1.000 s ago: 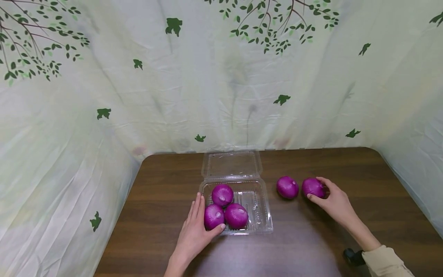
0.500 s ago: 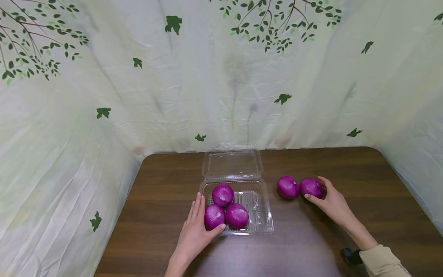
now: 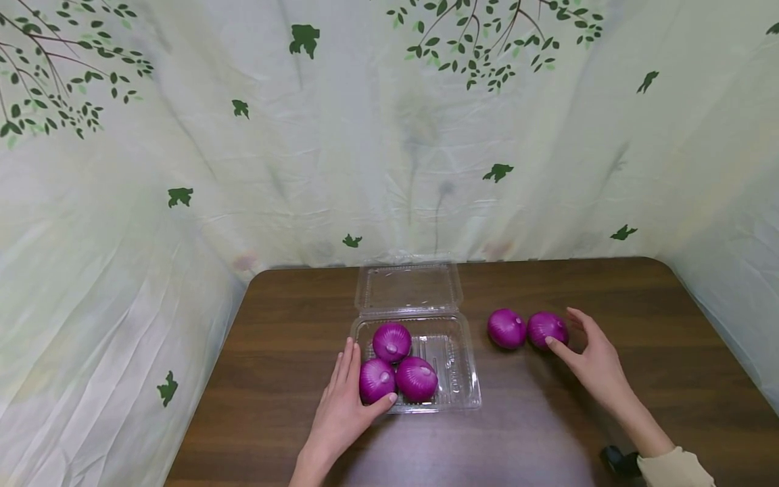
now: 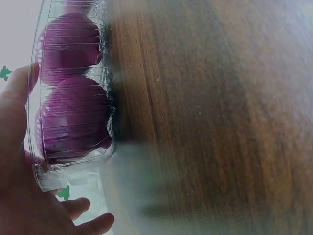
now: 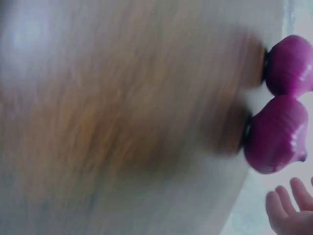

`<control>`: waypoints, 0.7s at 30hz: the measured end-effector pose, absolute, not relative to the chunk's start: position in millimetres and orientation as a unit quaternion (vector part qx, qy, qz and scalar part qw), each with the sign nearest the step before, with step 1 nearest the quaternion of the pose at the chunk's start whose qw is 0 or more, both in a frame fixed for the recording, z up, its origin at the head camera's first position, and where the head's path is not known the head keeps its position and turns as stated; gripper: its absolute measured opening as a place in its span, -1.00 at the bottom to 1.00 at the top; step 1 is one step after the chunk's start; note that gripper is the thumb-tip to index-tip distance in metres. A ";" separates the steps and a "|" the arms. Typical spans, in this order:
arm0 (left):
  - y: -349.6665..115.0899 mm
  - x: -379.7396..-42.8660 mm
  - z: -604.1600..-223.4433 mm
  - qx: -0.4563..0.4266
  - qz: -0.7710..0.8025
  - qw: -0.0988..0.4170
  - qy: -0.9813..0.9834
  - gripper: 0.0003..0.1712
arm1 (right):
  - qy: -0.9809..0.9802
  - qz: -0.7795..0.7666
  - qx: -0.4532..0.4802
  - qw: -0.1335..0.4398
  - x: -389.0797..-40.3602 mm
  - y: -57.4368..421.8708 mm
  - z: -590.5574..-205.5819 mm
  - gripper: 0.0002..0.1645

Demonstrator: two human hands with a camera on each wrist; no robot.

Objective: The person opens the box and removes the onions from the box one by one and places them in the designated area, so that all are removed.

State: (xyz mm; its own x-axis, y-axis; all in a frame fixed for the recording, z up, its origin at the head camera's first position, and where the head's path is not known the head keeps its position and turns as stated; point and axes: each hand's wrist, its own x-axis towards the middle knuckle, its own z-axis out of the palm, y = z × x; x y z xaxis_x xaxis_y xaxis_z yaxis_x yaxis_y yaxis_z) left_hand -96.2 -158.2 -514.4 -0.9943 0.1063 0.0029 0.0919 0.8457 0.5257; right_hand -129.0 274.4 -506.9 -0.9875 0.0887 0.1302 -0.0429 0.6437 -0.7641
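A clear plastic clamshell container (image 3: 453, 406) lies with its lid back, holding 3 red onions, one of them an onion (image 3: 416, 379) at the near middle. My left hand (image 3: 343, 412) rests at the container's near left corner, fingers straight along the left side and thumb at the front rim. In the left wrist view, onions (image 4: 73, 117) show through the container wall. To the right, two more red onions sit side by side on the table: a left onion (image 3: 506, 329) and a right onion (image 3: 547, 330). My right hand (image 3: 593, 358) is spread beside the right onion, apart from it in the right wrist view.
The brown wooden table (image 3: 274, 379) runs back to a pale curtain (image 3: 389, 169) printed with leaves. The container's transparent lid (image 3: 409, 289) lies behind its base, close to the table's back edge. A dark band (image 3: 621, 461) sits at my right wrist.
The right onion has moved left, up against the other loose onion. My right hand has let go of it and drawn back slightly right. The left hand has stayed in place.
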 end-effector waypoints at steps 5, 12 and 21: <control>-157.7 -95.8 -512.6 0.050 0.275 0.016 0.960 0.33 | -0.896 0.424 0.006 0.130 -119.1 260.8 -497.0 -0.23; -157.8 -96.2 -512.3 0.051 0.273 0.017 0.960 0.32 | -0.890 0.426 0.064 0.151 -111.9 236.7 -492.9 -0.38; -157.6 -97.1 -512.6 0.047 0.271 0.023 0.961 0.33 | -0.876 0.452 0.140 0.097 -107.3 210.8 -480.0 -0.38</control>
